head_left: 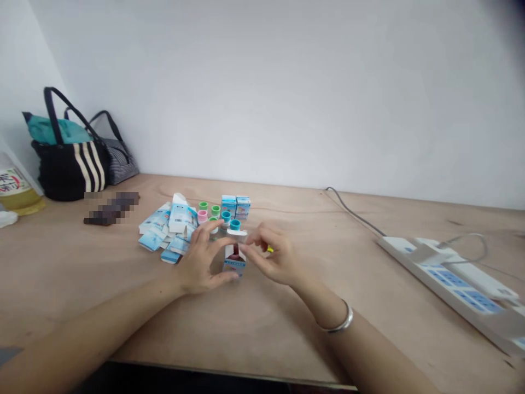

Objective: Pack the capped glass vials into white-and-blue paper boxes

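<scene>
A small blue-and-white carton (234,266) stands upright on the table with its top flaps up and something dark red inside. My left hand (202,261) curves around its left side, thumb low at the front and index finger by the top. The fingertips of my right hand (274,253) are pinched at the carton's right top flap. Behind my right fingers shows a bit of something yellow (269,249), mostly hidden. Just beyond my left hand stand several small bottles with green, pink and blue caps, such as a blue-capped bottle (226,217).
Flattened blue-and-white cartons (178,219) lie in a pile left of the bottles. Two closed cartons (235,207) stand behind. A power strip (451,284) with a cable lies at right. At far left are a black bag (68,169), a bottle of yellow liquid (18,189) and a blurred dark object (110,209).
</scene>
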Demonstrator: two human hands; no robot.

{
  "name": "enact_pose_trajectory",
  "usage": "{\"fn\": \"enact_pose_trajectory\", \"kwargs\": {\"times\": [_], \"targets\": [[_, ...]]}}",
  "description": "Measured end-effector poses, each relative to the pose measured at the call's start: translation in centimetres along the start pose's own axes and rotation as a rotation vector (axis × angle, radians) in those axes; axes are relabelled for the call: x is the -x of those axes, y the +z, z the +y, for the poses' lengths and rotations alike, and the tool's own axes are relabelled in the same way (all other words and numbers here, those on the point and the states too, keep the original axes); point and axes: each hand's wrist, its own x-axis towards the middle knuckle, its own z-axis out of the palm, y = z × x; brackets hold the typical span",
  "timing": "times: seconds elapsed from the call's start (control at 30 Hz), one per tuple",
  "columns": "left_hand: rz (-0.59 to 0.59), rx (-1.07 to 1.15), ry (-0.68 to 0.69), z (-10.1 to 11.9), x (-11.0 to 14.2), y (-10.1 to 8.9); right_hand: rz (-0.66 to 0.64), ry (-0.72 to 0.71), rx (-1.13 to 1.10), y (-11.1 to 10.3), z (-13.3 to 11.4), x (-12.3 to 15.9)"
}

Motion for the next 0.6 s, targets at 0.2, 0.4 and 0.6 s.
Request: {"fn": "enact_pose_trajectory", "kwargs": {"times": [0.2,0.4,0.6], "targets": [[-0.127,0.179,-0.029,-0.2,-0.7,0.3,-0.229,-0.120,0.107,0.2,-0.4,0.2],[-0.157,0.222,-0.090,-0.6,-1.0,-0.2,-0.214,-0.095,0.167,-0.5,0.1,-0.1],[-0.027,0.283,-0.170,-0.5,-0.5,0.0,-0.326,-0.134,0.090,-1.6,0.6,-0.2]]}}
